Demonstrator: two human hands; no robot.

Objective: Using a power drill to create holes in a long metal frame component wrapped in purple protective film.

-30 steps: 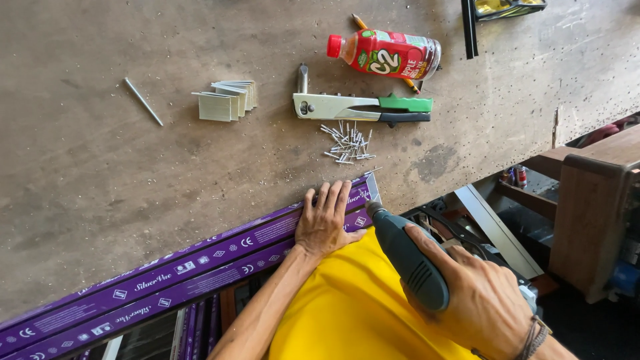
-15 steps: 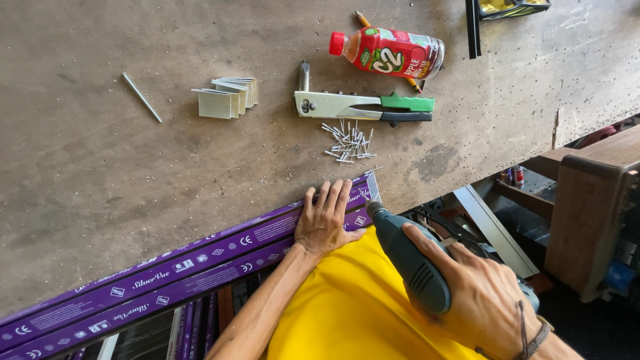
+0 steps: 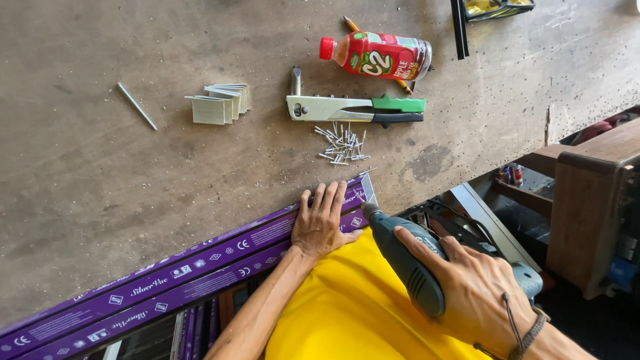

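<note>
Meanwhile, I'm pressing my flat left hand [image 3: 325,227] on the purple-wrapped rail [image 3: 200,273], my right hand [image 3: 477,287] gripping the drill [image 3: 407,263]; beyond are lying loose rivets [image 3: 343,145], a rivet gun [image 3: 353,109] and a red bottle [image 3: 375,56].

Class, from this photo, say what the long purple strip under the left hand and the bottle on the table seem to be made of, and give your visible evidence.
Strip: probably metal under purple printed film; a bare silvery end shows near the drill. Bottle: clear plastic, glossy, with a red cap and printed wrap.

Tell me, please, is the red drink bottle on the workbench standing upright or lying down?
Lying down: the red bottle rests on its side on the workbench, cap pointing left.
</note>
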